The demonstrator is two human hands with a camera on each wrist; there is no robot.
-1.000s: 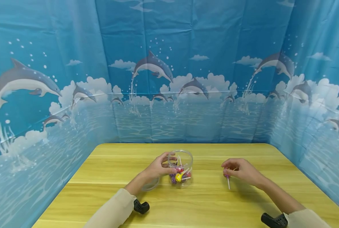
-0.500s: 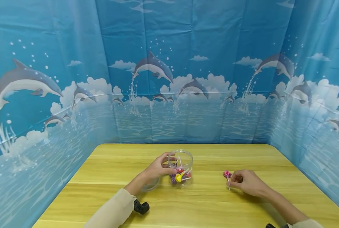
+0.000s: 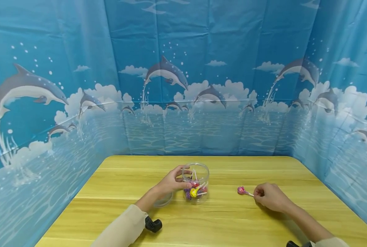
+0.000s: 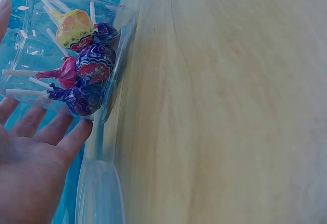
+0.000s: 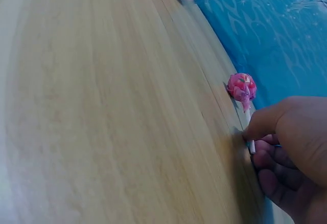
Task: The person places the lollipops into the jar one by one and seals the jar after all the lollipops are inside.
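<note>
My left hand (image 3: 171,181) holds the left side of a clear plastic jar (image 3: 208,174), thumb in front and fingers around the back. The jar stands upright without a lid, with several wrapped lollipops inside. Among them are a yellow lollipop (image 4: 75,28) and a dark blue one (image 4: 96,60), some sticks pointing up. Over on the right, my right hand (image 3: 272,197) pinches the white stick of a pink lollipop (image 3: 241,190) between thumb and fingers. Its head points left toward the jar, at or just above the tabletop; I cannot tell which.
A clear round lid (image 3: 163,201) lies on the table beside the jar, partly behind my left forearm. The yellow wood-grain table (image 3: 220,226) ends at a blue dolphin-print curtain (image 3: 183,130) at the back and sides.
My right hand has shifted from the lollipop's head to the end of its stick. The lollipop has turned so its head points left. My left hand and the jar have stayed put.
</note>
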